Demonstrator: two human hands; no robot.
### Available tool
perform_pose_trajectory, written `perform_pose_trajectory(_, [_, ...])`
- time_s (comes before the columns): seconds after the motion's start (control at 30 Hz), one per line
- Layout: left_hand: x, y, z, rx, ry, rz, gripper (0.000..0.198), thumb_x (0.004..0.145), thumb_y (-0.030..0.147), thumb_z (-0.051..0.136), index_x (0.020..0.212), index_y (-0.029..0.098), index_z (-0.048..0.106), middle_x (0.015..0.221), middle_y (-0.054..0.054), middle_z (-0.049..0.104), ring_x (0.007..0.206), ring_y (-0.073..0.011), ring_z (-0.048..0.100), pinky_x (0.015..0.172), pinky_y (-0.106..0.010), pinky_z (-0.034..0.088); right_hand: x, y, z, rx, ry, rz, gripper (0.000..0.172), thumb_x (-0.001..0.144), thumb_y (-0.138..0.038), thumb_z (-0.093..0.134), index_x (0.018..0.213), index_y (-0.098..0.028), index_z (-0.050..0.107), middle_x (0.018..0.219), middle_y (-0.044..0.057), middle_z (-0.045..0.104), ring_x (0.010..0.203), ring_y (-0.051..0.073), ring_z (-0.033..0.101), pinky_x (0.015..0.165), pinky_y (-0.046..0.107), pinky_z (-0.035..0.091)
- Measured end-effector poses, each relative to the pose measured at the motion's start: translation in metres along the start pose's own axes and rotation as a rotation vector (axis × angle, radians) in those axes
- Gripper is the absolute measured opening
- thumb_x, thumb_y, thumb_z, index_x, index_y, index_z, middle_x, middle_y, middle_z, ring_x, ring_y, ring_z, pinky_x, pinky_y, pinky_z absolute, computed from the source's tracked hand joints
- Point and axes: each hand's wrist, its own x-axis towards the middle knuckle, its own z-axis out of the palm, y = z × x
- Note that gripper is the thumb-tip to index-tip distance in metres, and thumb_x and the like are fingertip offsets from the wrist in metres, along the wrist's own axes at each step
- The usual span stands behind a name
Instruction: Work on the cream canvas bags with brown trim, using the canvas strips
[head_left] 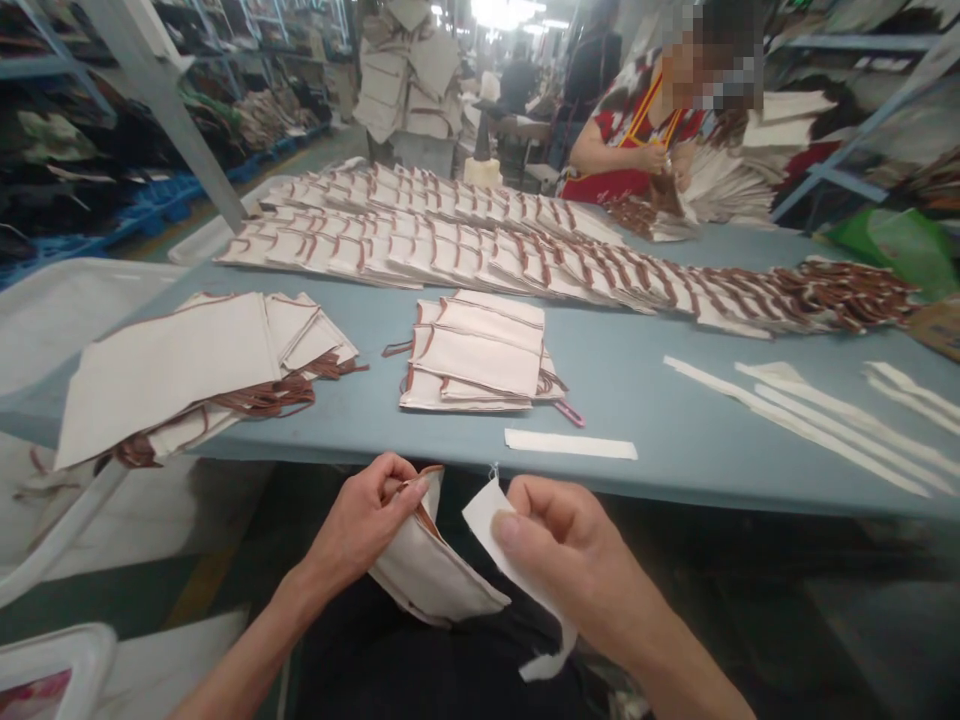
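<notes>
My left hand (367,520) is closed on the brown-trimmed edge of a cream fabric pouch (439,575), which hangs tilted over my lap. Between thumb and fingers of my right hand (562,540) is a white fabric strip (489,515); its lower end dangles, curled, below the hand, and loose threads stick up at its top. The strip and the pouch are apart. Just beyond my hands, a small stack of brown-edged pouches (480,350) lies on the blue table (375,440), with a purple-handled tool (571,413) poking out beside it. A short white strip (570,444) lies near the table's edge.
Long overlapping rows of pouches (450,245) run across the table's far side. At left sits another pouch pile (172,370) with brown cords. Several long white strips (795,425) lie at right. Across the table, a person in a red apron (622,185) handles brown-trimmed pieces.
</notes>
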Motion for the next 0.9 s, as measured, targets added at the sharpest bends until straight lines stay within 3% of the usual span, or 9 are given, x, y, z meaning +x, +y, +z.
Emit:
perform_pose_trajectory(0.13, [-0.009,0.013,0.000,-0.091,-0.056,0.042,0.034,0.091,0.048,0.064,0.108,0.018,0.062,0.065,0.003,0.068,0.055,-0.0156,0.058,0.052,-0.023,0.040,0.003,-0.004,-0.004,-0.116,-0.022,0.051,0.036,0.080,-0.042,0.064,0.063,-0.022,0.040,0.055,-0.008,0.035,0.050,0.006,0.026,0.045,0.020,0.019])
perform_pose_trajectory(0.23, [-0.017,0.023,-0.001,-0.133,-0.121,0.084,0.031,0.091,0.044,0.066,0.106,0.017,0.066,0.065,0.001,0.070,0.055,-0.0159,0.062,0.052,-0.022,0.042,0.006,-0.002,-0.007,-0.093,-0.054,0.108,0.038,0.078,-0.043,0.067,0.061,-0.021,0.041,0.053,-0.008,0.037,0.048,0.005,0.028,0.044,0.018,0.020])
perform_pose_trajectory(0.47, [-0.026,0.041,0.000,-0.335,-0.398,0.100,0.040,0.093,0.044,0.068,0.122,0.018,0.058,0.067,0.001,0.071,0.057,-0.0159,0.066,0.053,-0.021,0.044,0.024,0.016,-0.020,0.172,-0.363,0.229,0.058,0.070,-0.065,0.084,0.061,-0.018,0.051,0.048,-0.007,0.048,0.039,0.003,0.033,0.037,0.016,0.021])
perform_pose_trajectory(0.57, [-0.025,0.049,0.004,-0.461,-0.522,0.087,0.034,0.093,0.044,0.068,0.113,0.019,0.055,0.073,0.000,0.070,0.060,-0.0139,0.065,0.055,-0.020,0.044,0.035,0.028,-0.021,0.240,-0.468,0.256,0.061,0.065,-0.068,0.086,0.061,-0.016,0.056,0.048,-0.007,0.050,0.037,0.002,0.036,0.035,0.015,0.024])
perform_pose_trajectory(0.77, [-0.025,0.051,0.008,-0.450,-0.451,0.109,0.029,0.091,0.041,0.070,0.088,0.017,0.053,0.059,0.009,0.046,0.051,-0.0062,0.036,0.049,-0.015,0.029,0.043,0.042,-0.015,0.369,-0.515,0.301,0.054,0.064,-0.061,0.090,0.066,-0.015,0.061,0.048,-0.009,0.048,0.039,0.004,0.036,0.038,0.015,0.038])
perform_pose_trajectory(0.9, [-0.024,0.049,0.008,-0.366,-0.391,0.148,0.024,0.091,0.035,0.065,0.080,0.017,0.053,0.061,0.007,0.047,0.054,-0.0072,0.037,0.051,-0.017,0.031,0.045,0.047,-0.014,0.415,-0.571,0.276,0.058,0.068,-0.064,0.087,0.060,-0.019,0.051,0.042,-0.012,0.037,0.037,0.004,0.027,0.039,0.018,0.037])
